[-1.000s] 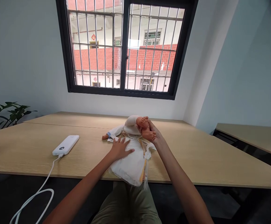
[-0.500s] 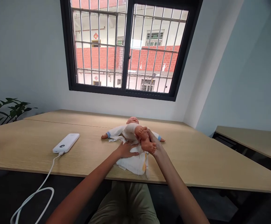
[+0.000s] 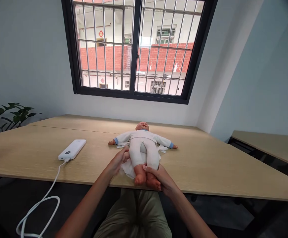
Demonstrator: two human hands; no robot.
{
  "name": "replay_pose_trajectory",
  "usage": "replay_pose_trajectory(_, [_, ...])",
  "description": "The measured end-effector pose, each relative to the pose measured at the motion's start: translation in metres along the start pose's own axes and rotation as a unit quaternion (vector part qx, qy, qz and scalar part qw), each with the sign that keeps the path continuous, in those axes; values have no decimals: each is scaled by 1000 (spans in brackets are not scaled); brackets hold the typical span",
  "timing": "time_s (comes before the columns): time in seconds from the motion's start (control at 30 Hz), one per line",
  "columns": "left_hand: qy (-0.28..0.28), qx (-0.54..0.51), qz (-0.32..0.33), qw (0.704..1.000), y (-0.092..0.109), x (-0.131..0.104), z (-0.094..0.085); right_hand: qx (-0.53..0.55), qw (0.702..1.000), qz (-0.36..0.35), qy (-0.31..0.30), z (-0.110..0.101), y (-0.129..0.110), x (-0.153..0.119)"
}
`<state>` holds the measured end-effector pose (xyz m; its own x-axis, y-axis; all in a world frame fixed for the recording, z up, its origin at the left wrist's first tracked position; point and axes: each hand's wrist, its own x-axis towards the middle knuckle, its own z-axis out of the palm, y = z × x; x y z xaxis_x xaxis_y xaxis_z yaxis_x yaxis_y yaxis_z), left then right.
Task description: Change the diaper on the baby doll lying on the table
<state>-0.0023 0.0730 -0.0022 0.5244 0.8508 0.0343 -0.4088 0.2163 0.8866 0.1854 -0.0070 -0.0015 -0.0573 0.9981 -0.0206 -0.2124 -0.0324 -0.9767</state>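
A baby doll [image 3: 144, 140] in a white suit with blue cuffs lies on its back on the wooden table [image 3: 198, 168], head away from me and arms spread. Its legs point toward me, the bare feet at the table's front edge. My right hand [image 3: 162, 177] is wrapped round the doll's lower legs. Beside the doll's hip and thigh on the left is my left hand [image 3: 120, 160], its fingers curled at the edge of a white cloth [image 3: 127, 169]. Most of that cloth is hidden under the doll. Whether my left fingers grip the cloth is unclear.
A white power bank [image 3: 72, 149] with a white cable [image 3: 50, 188] running off the front edge lies on the left of the table. A green plant [image 3: 10, 115] stands at the far left. Another table [image 3: 270, 145] is at the right. A barred window is behind.
The doll's raised legs have come down and lie stretched toward me, covering much of the cloth. My left hand has moved left off the cloth's middle. My right hand has lowered with the legs.
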Motion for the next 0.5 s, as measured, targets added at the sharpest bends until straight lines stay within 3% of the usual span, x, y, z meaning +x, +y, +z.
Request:
replay_pose_trajectory(0.17, [105,93,45,989,5,-17,14,-55,997,62,-10,-24,-6,-2])
replay_pose_trajectory(0.33, [142,248,89,954,9,-11,-14,-192,981,-14,6,-64,-31,-4])
replay_pose_trajectory(0.43, [157,417,129,886,15,-8,-28,-242,970,-11,-11,-81,-42,-2])
replay_pose_trajectory(0.5, [147,553,196,796,18,-8,-30,-280,960,-8,-15,-90,-42,3])
